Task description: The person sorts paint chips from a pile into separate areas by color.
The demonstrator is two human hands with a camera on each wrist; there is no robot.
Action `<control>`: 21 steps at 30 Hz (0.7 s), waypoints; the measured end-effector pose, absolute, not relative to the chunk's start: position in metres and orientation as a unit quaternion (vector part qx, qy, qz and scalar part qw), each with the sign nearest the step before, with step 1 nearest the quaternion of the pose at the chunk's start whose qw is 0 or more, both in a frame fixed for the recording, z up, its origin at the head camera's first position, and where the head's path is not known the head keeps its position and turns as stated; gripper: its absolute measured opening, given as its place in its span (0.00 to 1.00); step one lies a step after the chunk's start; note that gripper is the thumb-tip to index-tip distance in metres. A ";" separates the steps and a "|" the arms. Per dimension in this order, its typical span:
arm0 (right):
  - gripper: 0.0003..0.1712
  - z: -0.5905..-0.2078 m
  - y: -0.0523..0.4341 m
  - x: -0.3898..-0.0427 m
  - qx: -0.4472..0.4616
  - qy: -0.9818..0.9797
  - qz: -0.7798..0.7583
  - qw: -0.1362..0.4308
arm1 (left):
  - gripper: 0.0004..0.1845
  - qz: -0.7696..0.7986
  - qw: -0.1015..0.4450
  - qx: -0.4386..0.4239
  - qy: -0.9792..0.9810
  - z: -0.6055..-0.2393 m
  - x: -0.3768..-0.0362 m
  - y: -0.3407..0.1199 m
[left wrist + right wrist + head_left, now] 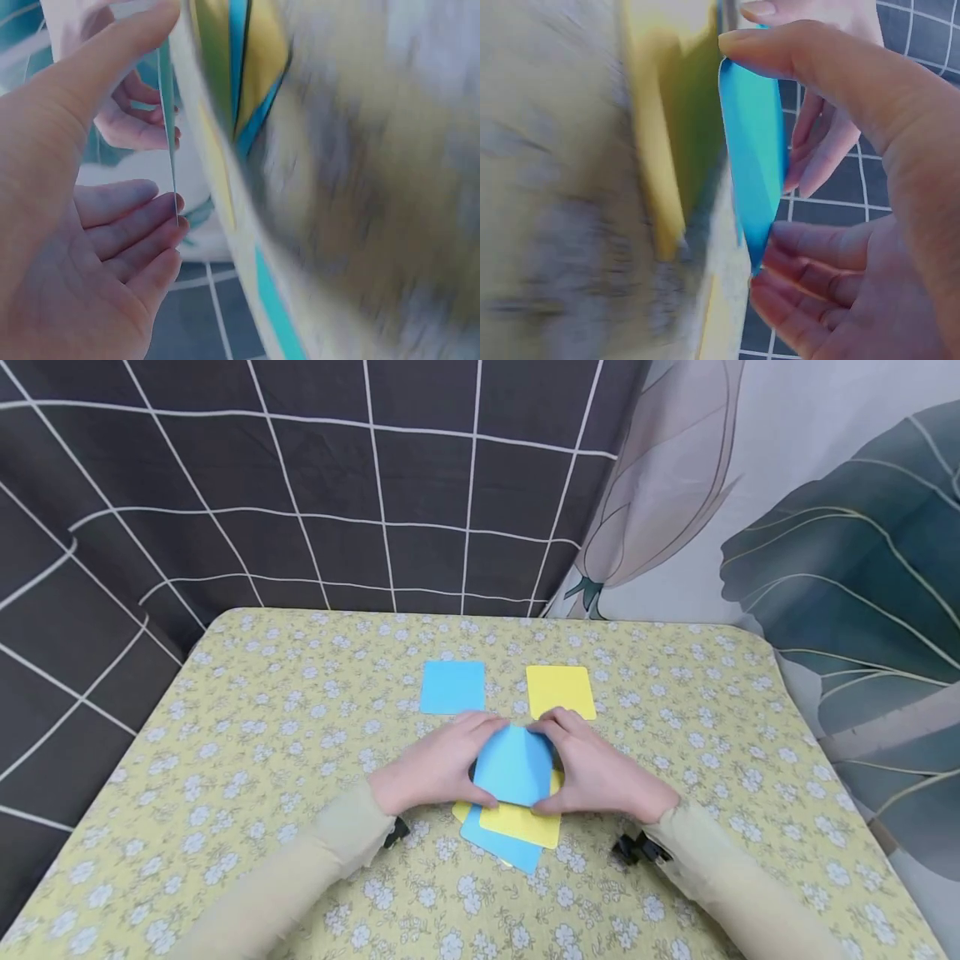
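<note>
Both hands hold one blue square card (513, 766) by its edges, raised a little over a loose pile. The left hand (447, 762) has its thumb at the near left corner and its fingers at the far edge. Mirroring it, the right hand (592, 768) grips the right side between thumb and fingers. Underneath lie overlapping yellow cards (525, 825) and a blue card (504, 843), partly hidden by the held one. In the right wrist view the held blue card (751, 150) appears slightly bowed between thumb and fingertips.
Farther back on the flowered tablecloth (300, 710) lie a blue card (453, 687) at left and a yellow card (561, 690) at right, side by side. A dark gridded curtain (322, 468) hangs behind the table, with a leaf-patterned curtain (847, 568) at the right.
</note>
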State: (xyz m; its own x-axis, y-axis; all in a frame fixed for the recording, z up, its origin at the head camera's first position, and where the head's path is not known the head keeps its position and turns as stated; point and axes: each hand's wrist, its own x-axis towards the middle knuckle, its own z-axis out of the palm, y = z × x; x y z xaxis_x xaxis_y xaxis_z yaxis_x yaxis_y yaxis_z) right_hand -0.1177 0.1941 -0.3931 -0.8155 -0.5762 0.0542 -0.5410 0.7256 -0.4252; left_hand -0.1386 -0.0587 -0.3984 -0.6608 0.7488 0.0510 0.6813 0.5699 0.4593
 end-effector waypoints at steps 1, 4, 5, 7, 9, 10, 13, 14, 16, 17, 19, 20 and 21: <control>0.61 -0.392 0.191 -0.125 -0.304 0.926 -0.221 0.040 | 0.59 0.230 0.070 0.398 0.885 -0.397 -0.143 -0.062; 0.61 -0.387 0.181 -0.149 -0.318 0.918 -0.234 0.031 | 0.60 0.239 0.059 0.375 0.894 -0.389 -0.158 -0.074; 0.61 -0.385 0.176 -0.157 -0.322 0.916 -0.239 0.028 | 0.60 0.241 0.055 0.369 0.896 -0.387 -0.164 -0.079; 0.61 -0.380 0.167 -0.174 -0.327 0.914 -0.240 0.025 | 0.60 0.246 0.050 0.360 0.899 -0.382 -0.176 -0.088; 0.60 -0.375 0.158 -0.190 -0.328 0.913 -0.241 0.025 | 0.60 0.251 0.047 0.350 0.901 -0.375 -0.189 -0.096; 0.59 -0.373 0.154 -0.197 -0.328 0.914 -0.238 0.024 | 0.59 0.253 0.046 0.344 0.903 -0.373 -0.195 -0.099; 0.58 -0.366 0.142 -0.218 -0.330 0.914 -0.237 0.020 | 0.58 0.255 0.041 0.327 0.909 -0.365 -0.213 -0.108; 0.57 -0.364 0.139 -0.223 -0.329 0.914 -0.239 0.019 | 0.58 0.254 0.042 0.320 0.912 -0.362 -0.219 -0.110; 0.56 -0.362 0.133 -0.233 -0.327 0.914 -0.238 0.021 | 0.58 0.249 0.047 0.306 0.918 -0.360 -0.227 -0.114; 0.56 -0.362 0.131 -0.237 -0.323 0.915 -0.239 0.025 | 0.58 0.247 0.050 0.301 0.920 -0.359 -0.231 -0.115; 0.56 -0.364 0.127 -0.243 -0.316 0.918 -0.237 0.034 | 0.58 0.244 0.059 0.292 0.923 -0.358 -0.235 -0.117; 0.56 -0.365 0.125 -0.246 -0.311 0.920 -0.234 0.040 | 0.58 0.245 0.064 0.289 0.923 -0.359 -0.237 -0.118; 0.56 -0.366 0.124 -0.248 -0.308 0.921 -0.233 0.046 | 0.58 0.247 0.069 0.288 0.923 -0.359 -0.239 -0.118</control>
